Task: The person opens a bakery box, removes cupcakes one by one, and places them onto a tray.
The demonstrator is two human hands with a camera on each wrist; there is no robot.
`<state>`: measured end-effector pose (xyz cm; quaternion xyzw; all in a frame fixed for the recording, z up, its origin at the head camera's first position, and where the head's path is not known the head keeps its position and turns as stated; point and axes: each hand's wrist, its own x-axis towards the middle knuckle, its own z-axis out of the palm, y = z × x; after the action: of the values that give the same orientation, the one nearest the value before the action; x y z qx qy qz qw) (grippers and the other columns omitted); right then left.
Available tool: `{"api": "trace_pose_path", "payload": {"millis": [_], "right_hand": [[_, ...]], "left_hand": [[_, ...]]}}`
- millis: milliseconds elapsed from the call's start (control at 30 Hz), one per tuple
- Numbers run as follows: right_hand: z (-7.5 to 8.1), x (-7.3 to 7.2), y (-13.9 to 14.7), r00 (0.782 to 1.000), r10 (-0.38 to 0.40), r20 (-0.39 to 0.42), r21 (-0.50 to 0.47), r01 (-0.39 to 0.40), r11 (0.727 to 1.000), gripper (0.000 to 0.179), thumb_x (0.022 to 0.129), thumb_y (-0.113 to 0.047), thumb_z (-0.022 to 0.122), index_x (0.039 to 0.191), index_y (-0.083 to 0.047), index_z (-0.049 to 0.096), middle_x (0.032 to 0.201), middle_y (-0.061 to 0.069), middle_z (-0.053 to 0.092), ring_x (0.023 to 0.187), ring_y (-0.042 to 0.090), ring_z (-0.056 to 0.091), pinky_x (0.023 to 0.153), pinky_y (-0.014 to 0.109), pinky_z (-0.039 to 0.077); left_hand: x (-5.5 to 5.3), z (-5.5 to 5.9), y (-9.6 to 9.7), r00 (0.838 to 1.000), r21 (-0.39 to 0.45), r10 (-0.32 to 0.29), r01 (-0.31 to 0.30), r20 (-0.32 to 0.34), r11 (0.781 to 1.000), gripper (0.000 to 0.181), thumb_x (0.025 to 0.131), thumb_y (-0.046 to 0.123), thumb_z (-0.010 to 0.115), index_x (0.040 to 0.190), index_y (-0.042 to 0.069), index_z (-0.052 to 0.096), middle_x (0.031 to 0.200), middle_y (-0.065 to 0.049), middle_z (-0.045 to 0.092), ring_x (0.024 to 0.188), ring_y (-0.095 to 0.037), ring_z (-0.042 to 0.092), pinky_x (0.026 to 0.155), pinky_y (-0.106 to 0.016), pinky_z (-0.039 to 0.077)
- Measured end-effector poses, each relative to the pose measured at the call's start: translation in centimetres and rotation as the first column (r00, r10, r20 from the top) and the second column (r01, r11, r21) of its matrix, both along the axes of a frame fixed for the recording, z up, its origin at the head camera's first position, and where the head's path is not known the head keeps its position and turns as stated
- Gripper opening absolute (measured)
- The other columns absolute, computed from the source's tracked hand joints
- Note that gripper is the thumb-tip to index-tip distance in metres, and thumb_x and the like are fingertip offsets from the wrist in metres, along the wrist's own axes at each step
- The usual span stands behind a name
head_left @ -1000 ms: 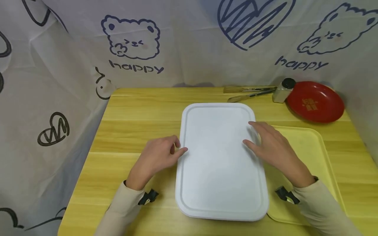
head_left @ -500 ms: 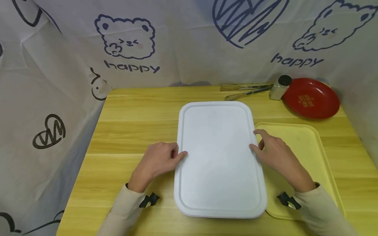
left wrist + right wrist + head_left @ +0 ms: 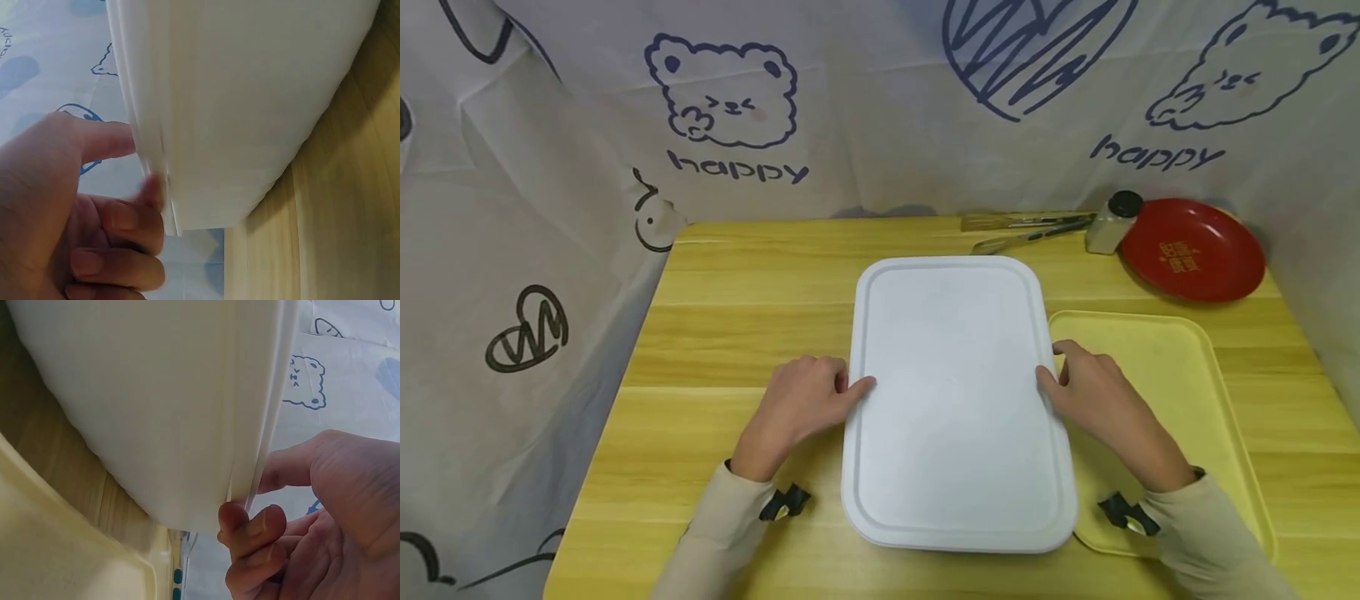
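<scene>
A deep white plastic box (image 3: 244, 106) stands on the wooden table, covered by a flat white lid (image 3: 955, 417) with rounded corners. My left hand (image 3: 801, 396) grips the lid's left rim, its thumb on top and its forefinger tucked beneath the edge; the other fingers curl below. On the opposite side, my right hand (image 3: 1101, 400) pinches the right rim, with its thumb (image 3: 284, 472) on the lid and fingertips pressed up under the lip. The lid sits level on the box, and whatever is inside stays hidden.
A yellow tray (image 3: 1195, 392) lies close to the box's right side, beneath my right forearm. Along the back are two brushes (image 3: 1000, 222), a small jar with a black cap (image 3: 1108, 229) and a red oval plate (image 3: 1210, 258). Printed cloth (image 3: 880, 108) hangs behind the table.
My right hand has come down from above the lid's right side to its rim and closed on it. The left hand has kept its place at the left rim.
</scene>
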<state>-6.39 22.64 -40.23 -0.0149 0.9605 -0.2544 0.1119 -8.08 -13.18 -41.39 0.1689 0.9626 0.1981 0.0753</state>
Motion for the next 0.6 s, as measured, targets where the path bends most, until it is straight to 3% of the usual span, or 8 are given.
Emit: {"api": "trace_pose_path", "payload": {"millis": [300,600], "right_hand": [[0.5,0.4,-0.2,0.996,0.007,-0.084,-0.017,-0.008,1.000,0.045,0.096,-0.021,0.056,0.122,0.015,0.056,0.070,0.007,0.060,0.062,0.022,0.055,0.058,0.035,0.044],[1.9,0.4,-1.4,0.996,0.033,-0.083,-0.112,-0.043,0.993,0.038,0.096,-0.021,0.063,0.120,0.008,0.061,0.069,0.004,0.057,0.060,0.017,0.052,0.056,0.032,0.044]], "left_hand": [[-0.8,-0.3,-1.2,0.985,0.150,-0.079,0.055,0.154,0.987,0.042,0.096,0.040,0.062,0.062,0.018,0.053,0.054,0.007,0.044,0.050,-0.008,0.041,0.051,-0.027,0.037],[-0.2,0.8,-3.6,0.982,0.284,-0.015,-0.040,0.188,0.958,0.043,0.097,0.039,0.063,0.063,0.016,0.051,0.054,0.006,0.039,0.049,-0.009,0.038,0.051,-0.027,0.036]]}}
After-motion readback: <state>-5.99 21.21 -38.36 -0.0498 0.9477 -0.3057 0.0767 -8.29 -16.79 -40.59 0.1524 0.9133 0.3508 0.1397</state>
